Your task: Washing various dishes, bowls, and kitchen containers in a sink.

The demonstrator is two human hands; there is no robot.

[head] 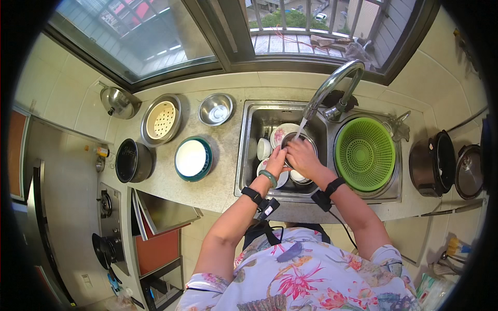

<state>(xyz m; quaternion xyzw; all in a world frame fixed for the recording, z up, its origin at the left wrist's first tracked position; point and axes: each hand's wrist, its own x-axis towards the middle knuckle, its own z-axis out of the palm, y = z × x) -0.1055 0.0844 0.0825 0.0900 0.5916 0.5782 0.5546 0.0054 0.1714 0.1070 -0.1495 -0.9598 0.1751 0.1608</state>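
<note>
My left hand [275,162] grips the near-left rim of a round stainless steel bowl [313,145], held over the left basin of the sink [255,120]. My right hand [304,157] reaches into the bowl, its fingers partly blurred and their grip unclear. Water [299,131] runs from the curved chrome faucet [330,79] onto the fingers of that hand. Beneath and around the bowl lie a floral plate [278,134], a white cup [263,149] and more white dishes [281,180]. My hands and the bowl partly hide these dishes.
A green plastic colander [362,153] fills the sink's right basin. On the left counter stand a steel bowl [216,110], a stacked white dish [190,158], a cream strainer [161,120] in a metal basin and a dark pot [132,160]. A cooker pot [430,165] stands far right.
</note>
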